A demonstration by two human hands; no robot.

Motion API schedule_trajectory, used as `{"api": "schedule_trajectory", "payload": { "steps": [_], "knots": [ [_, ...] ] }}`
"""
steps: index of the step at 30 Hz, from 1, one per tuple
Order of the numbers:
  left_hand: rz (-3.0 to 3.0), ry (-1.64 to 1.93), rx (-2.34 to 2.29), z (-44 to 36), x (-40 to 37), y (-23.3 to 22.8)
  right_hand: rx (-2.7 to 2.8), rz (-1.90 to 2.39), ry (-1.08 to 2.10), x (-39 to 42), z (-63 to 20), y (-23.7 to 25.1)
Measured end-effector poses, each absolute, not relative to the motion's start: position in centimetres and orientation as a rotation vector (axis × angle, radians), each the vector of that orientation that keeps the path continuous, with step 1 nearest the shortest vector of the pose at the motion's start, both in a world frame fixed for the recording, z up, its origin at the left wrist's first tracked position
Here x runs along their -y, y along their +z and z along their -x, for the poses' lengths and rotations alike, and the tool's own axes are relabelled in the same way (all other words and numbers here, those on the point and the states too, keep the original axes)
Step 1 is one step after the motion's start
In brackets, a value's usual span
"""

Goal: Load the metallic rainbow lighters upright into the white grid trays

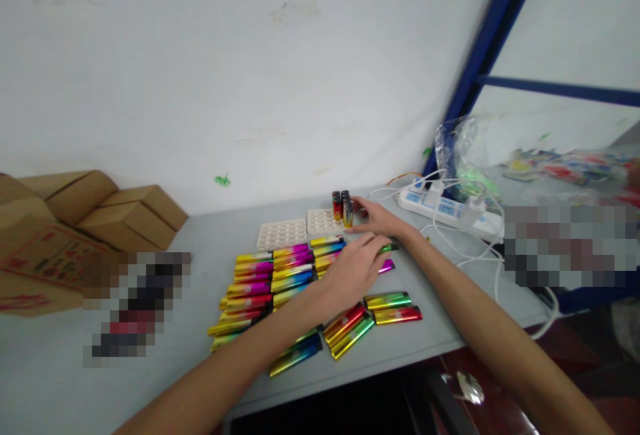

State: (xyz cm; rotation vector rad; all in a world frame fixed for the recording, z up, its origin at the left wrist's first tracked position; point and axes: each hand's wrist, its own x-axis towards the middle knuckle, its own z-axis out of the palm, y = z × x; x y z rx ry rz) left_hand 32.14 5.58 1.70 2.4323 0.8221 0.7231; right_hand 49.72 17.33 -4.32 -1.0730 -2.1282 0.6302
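At nine o'clock we see the boxes (pixel 100 211) stacked against the wall, well apart from our work. On the table (pixel 215 235), the lighters (pixel 273 275) lie in shiny rows at the centre, with a loose few (pixel 373 315) toward five o'clock near the front edge.

Our left hand (pixel 355 268) lies flat on the right end of the rows, fingers spread and loosely curled over a lighter or two; we cannot tell whether it has actually closed on one. To do this well, we judge it best to lift a single lighter from the row's end rather than drag across, since the neighbours touch and would scatter.

Just behind the rows, at twelve o'clock, sit two white trays (pixel 300 228) with empty sockets. A few lighters stand upright (pixel 343 207) in the right tray. Our right hand (pixel 377 218) reaches to them, fingertips touching the standing group; its grip is hidden from us. We would seat each lighter straight down, steadying the standing ones so none tips.

At two o'clock the power strip (pixel 445 208) and its cables lie near our right wrist; we should keep the forearm off them.
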Motion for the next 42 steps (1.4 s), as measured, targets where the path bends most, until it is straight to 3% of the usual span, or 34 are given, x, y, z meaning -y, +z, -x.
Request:
{"api": "schedule_trajectory", "payload": {
  "steps": [6,21,27,42],
  "knots": [
    [-2.063,0.934,-1.054,-28.3,-5.4,4.9,2.145,1.043,0.64,-17.0,-49.6,-3.9],
    [-1.572,1.208,-0.971,-24.9,-6.0,3.6,2.149,1.128,0.652,-16.4,-49.4,-3.6],
    [-1.316,1.116,-0.842,-25.1,-6.8,3.8,2.143,1.133,0.668,-16.5,-49.4,-3.7],
    [-1.321,1.037,-0.941,-25.2,-7.4,3.4,2.152,1.121,0.636,-16.4,-49.4,-3.4]
  ]
}}
